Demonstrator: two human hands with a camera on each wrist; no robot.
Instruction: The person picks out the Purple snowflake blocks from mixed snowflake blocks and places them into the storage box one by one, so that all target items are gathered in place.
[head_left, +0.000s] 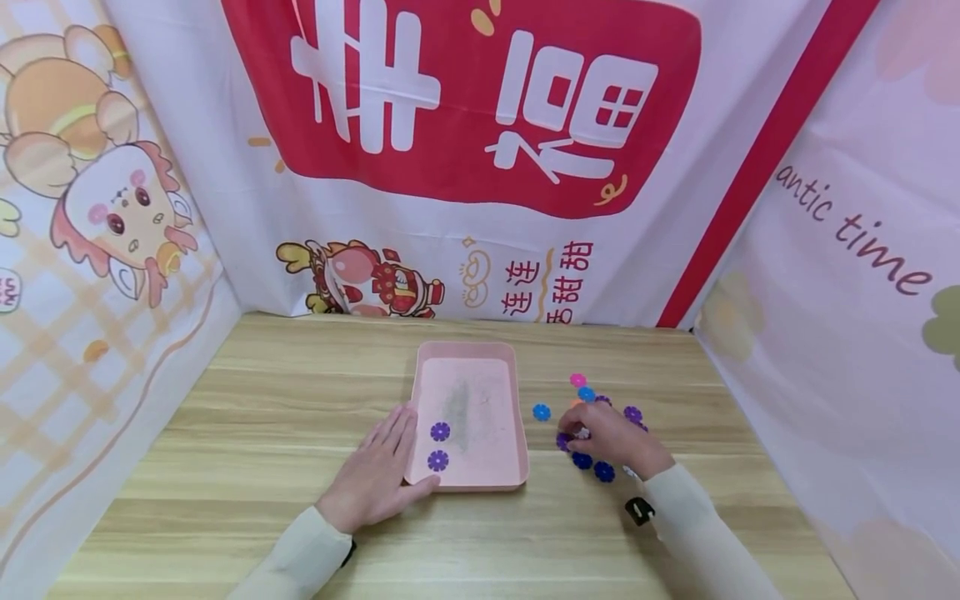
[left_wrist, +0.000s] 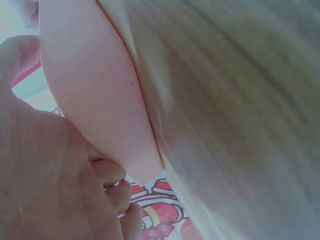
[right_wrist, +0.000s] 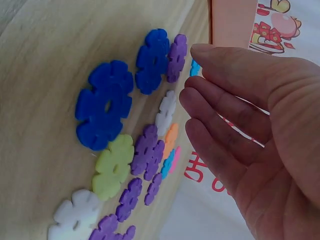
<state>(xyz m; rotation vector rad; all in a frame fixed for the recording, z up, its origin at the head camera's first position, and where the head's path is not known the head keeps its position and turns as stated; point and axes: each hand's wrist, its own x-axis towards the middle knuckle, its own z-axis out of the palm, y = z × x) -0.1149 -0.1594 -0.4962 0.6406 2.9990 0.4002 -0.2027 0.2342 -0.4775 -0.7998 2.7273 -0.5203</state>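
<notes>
My left hand (head_left: pixel 375 479) lies along the left wall of the pink tray (head_left: pixel 498 417), fingers straight and clasping nothing, thumb at the near edge, presumably so the tray can't slide. Two purple flower discs (head_left: pixel 439 432) lie flat inside, toward the near left. My right hand (head_left: pixel 611 433) bends loosely over the loose discs (right_wrist: pixel 106 105) on the table (head_left: pixel 300 367), right of the tray, thumb and fingertips parted with nothing between, probably low because those pieces lie so flat
</notes>
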